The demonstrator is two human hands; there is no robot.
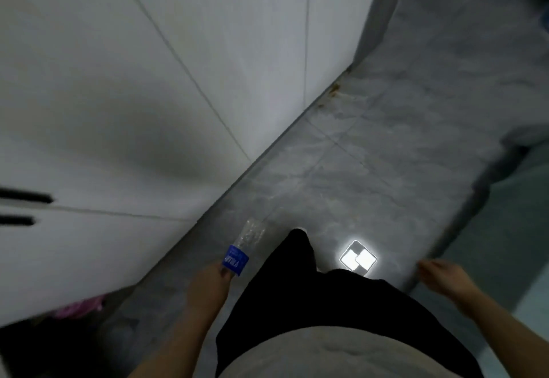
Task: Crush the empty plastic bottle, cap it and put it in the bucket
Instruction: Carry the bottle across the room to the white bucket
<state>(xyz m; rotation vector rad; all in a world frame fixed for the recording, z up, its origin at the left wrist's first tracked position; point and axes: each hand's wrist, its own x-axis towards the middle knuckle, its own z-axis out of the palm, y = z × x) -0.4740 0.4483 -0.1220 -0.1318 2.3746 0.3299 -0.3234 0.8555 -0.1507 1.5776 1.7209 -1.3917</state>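
A clear plastic bottle (245, 244) with a blue label hangs low at the bottom centre-left, its crinkled body pointing away from me toward the floor. My left hand (209, 284) grips it around the labelled end; whether a cap is on cannot be told. My right hand (442, 276) is out at the lower right, apart from the bottle, fingers loose and holding nothing. No bucket is in view.
White cabinet doors (133, 95) with black handles (26, 196) fill the left. A grey marble floor (386, 139) runs ahead, with a bright ceiling-light reflection (358, 257). My black-trousered legs (297, 282) stand below. Something pink (77, 307) lies under the cabinet, lower left.
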